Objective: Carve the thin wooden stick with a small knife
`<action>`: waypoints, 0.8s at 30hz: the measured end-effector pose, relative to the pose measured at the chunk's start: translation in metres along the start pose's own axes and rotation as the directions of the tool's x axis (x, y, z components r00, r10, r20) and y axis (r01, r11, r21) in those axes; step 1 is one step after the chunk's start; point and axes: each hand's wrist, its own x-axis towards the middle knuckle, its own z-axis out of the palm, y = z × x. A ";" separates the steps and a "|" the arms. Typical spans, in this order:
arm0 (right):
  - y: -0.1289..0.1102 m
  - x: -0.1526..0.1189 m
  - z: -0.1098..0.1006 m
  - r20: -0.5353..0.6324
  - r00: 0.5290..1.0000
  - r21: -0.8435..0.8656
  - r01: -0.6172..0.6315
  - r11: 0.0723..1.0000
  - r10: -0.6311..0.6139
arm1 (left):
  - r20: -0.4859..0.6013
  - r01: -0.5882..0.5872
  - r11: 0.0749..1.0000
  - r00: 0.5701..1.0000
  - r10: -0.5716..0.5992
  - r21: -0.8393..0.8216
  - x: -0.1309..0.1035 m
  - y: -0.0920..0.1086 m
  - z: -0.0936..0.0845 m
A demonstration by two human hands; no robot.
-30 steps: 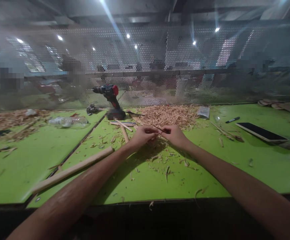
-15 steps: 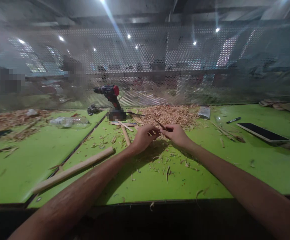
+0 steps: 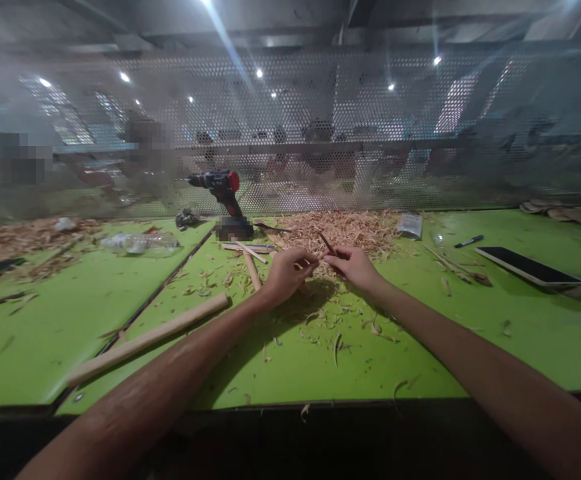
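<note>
My right hand [image 3: 354, 265] pinches a thin dark brown stick-like piece [image 3: 325, 241], whose free end points up and to the left. Close beside it, my left hand [image 3: 290, 272] is closed with thumb and fingers drawn together, its fingertips almost meeting those of the right. What lies in the left fingertips, if anything, is too small to make out. Both hands are just above the green tabletop [image 3: 290, 373], in front of a heap of curled wood shavings [image 3: 350, 227]. Loose curls are scattered under and around the hands.
A cordless drill [image 3: 227, 197] stands upright behind my left hand, near thin wood strips [image 3: 253, 267]. A long wooden rod [image 3: 155, 337] lies left. A plastic bottle [image 3: 137, 244], a pen [image 3: 469, 241] and a phone-like tablet [image 3: 527, 265] rest farther out. A perforated screen [image 3: 290, 173] borders the back.
The dark thin piece in my right hand has tilted to a steeper angle. My fingers have shifted slightly, while both arms stay almost where they were.
</note>
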 end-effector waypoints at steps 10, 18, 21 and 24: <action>0.006 0.003 -0.007 -0.136 0.987 -0.440 0.012 0.898 -0.080 | 0.045 -0.108 0.976 0.994 0.101 0.187 0.004 -0.009 -0.001; 0.000 0.002 -0.008 -0.045 0.993 -0.714 0.047 0.699 -0.112 | 0.012 -0.010 0.971 1.000 0.007 0.239 0.002 -0.014 0.001; -0.001 0.000 -0.009 -0.033 0.995 -0.733 0.037 0.679 -0.089 | 0.018 -0.009 0.970 1.000 0.005 0.244 0.002 -0.013 0.001; -0.002 -0.001 -0.007 -0.012 0.996 -0.735 0.052 0.676 -0.090 | -0.016 -0.011 0.971 1.000 0.015 0.237 0.004 -0.015 -0.001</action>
